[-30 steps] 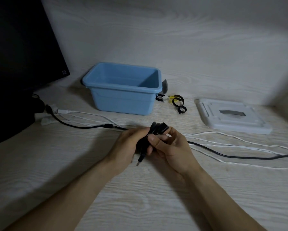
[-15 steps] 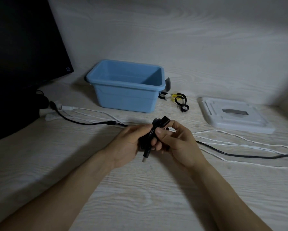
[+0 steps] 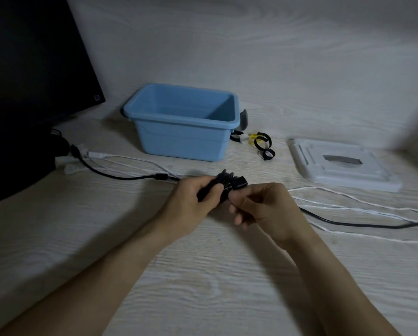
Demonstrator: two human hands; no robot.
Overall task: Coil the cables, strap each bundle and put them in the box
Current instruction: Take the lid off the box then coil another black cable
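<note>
A small black coiled cable bundle (image 3: 223, 187) sits between both hands above the middle of the desk. My left hand (image 3: 191, 204) grips the bundle from the left, fingers curled round it. My right hand (image 3: 263, 207) pinches its right side with thumb and fingertips; a black strap seems wrapped round the bundle. Behind stands the open blue box (image 3: 186, 139), nothing visible inside. Spare black and yellow straps (image 3: 261, 144) lie to the right of the box. A long black cable (image 3: 348, 223) and white cables (image 3: 363, 204) trail across the desk.
The white box lid (image 3: 341, 166) lies flat at the right. A dark monitor (image 3: 33, 69) and its base fill the left side, with plugs (image 3: 82, 154) beside it. A wall closes off the back, and another rises at the far right.
The dangling plug end of the bundle is now hidden inside my left hand. Both hands shifted slightly; my right fingers moved from over the bundle to its right side.
</note>
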